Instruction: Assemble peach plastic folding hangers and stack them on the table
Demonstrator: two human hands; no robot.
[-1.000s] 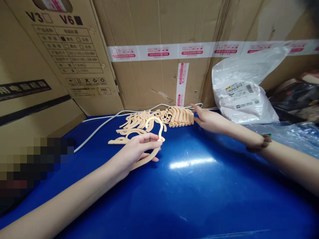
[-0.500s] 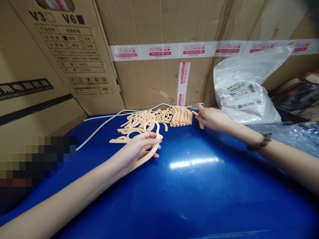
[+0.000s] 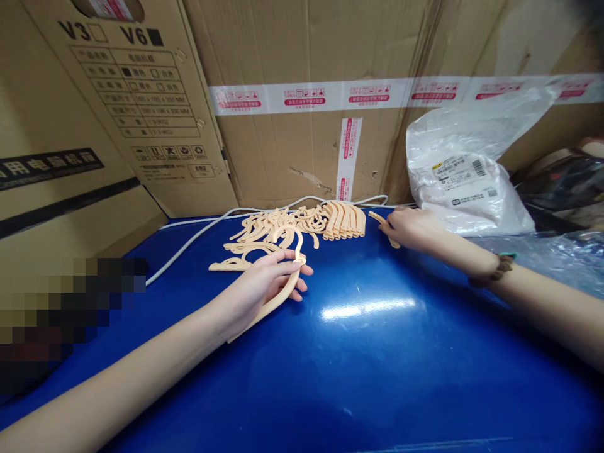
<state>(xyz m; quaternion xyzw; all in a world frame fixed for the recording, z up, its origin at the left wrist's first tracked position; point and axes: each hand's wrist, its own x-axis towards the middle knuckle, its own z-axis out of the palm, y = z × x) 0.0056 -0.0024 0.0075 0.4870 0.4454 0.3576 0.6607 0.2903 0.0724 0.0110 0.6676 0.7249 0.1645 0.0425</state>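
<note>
Resting on the blue desk [image 3: 377, 352], the left hand [image 3: 257, 286] clamps its grip on a peach hanger [image 3: 271, 305] just before the hanger pile [image 3: 278, 228]; right of that pile, the right hand [image 3: 413, 228] pinches another piece [image 3: 377, 218].

Glossy blue table [image 3: 377, 352] carries peach plastic hooks [image 3: 278, 229], a white cable [image 3: 189, 242] and a white bag [image 3: 467, 182].

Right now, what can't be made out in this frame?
All head view.
Pixelated patch: blanks whatever sits at the table's left edge.
Hanger: its middle is under the left hand.
Strip: mostly covered by the right hand.
Bag label: print too small to read.
Dark clutter: cut off by the right edge.
</note>
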